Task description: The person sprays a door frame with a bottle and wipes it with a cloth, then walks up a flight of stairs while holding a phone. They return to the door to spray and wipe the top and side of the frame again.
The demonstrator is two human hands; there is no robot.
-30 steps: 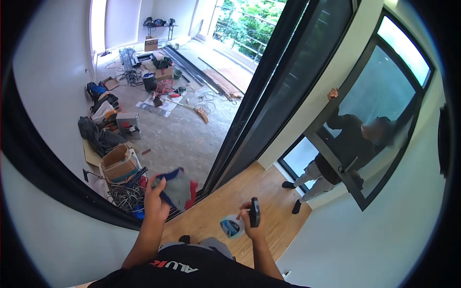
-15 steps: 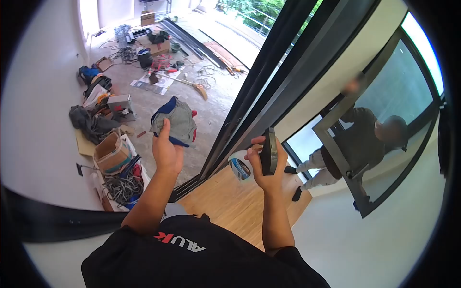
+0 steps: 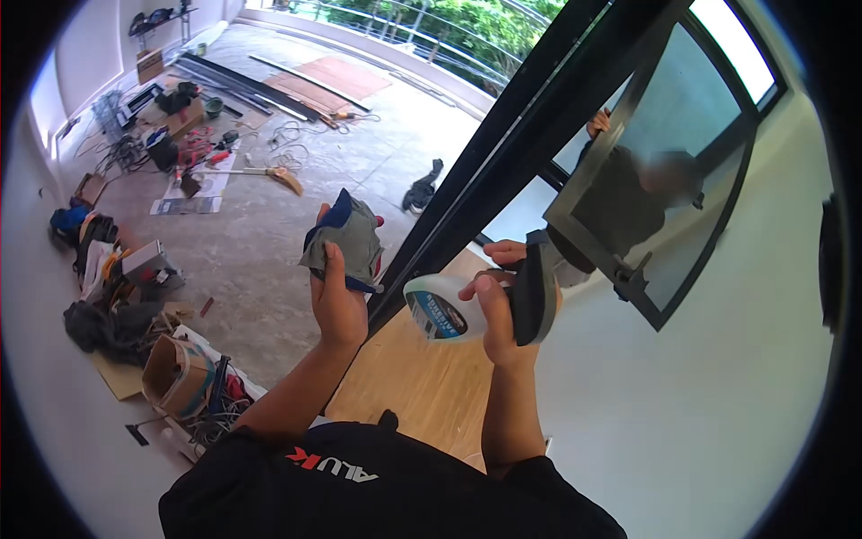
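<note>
A grey and blue cloth [image 3: 359, 238] with a bit of red at its edge is bunched in my left hand [image 3: 339, 301], thumb pressed on its near side. My right hand [image 3: 510, 319] is closed around the neck of a spray bottle [image 3: 438, 307], which has a whitish body, a blue and black label and a dark trigger head. The bottle is tilted, its body pointing left and its head to the right. Some fingers of my right hand are hidden behind the dark head. Both hands are raised in front of me, apart from each other, left of the dark door frame [image 3: 521, 135] and across it.
Beyond the frame, another person [image 3: 620, 202] stands holding a dark-framed glass panel [image 3: 691, 108]. Along the left wall lie a cardboard box [image 3: 178, 373], bags and cables. A broom [image 3: 283, 178], tools and long dark profiles [image 3: 242, 83] lie on the concrete floor.
My view has turned to the right. The spray bottle now shows more of its label and lies more sideways in my right hand. The other person's panel has shifted in view.
</note>
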